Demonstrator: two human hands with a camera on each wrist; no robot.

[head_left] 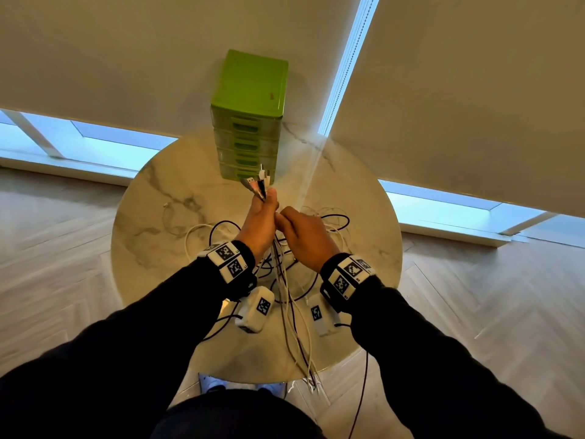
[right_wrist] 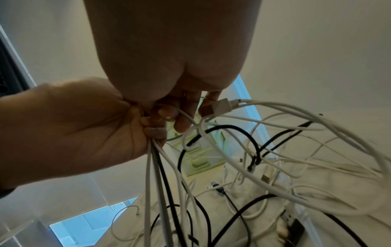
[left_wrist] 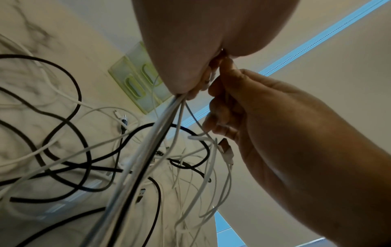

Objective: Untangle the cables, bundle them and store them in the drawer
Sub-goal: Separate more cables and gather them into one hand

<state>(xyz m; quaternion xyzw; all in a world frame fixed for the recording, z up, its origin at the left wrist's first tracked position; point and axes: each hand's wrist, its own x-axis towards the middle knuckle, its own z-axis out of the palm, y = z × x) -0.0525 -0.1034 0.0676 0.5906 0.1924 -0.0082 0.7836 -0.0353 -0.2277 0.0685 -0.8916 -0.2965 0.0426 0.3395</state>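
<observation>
**Q:** Which step is in hand here?

**A:** The gathering. My left hand [head_left: 260,224] is clenched round a sheaf of cable ends [head_left: 258,185], plugs fanning out above the thumb, held over the middle of the round marble counter [head_left: 152,198]. My right hand [head_left: 305,237] sits just right of it, knuckles touching, fingers [right_wrist: 182,123] curled round a white cable [right_wrist: 264,107] near its USB plug [right_wrist: 213,107], feeding it toward the sheaf.

**Q:** And the rest of the cables?

**A:** Still a tangle. Black and white loops [left_wrist: 63,133] lie crossed on the counter below my hands, several strands trail off the near edge toward the floor, and one thin white cable [head_left: 171,217] lies apart on the left.

**Q:** Where does it all end up?

**A:** In the green drawer unit [head_left: 250,122] at the far side of the counter, against the wall. Every drawer I can see looks closed.

**Q:** So how far along, by your reckoning?

**A:** Early to middle, I judge. Ends are being collected; nothing is coiled or stowed.

**Q:** What does the next move call for?

**A:** Seating this plug beside the others under my left thumb without loosening that grip, then drawing the strands through to free the crossings. The black loops look snagged over the white ones, so a slow pull seems wiser than a tug.
</observation>
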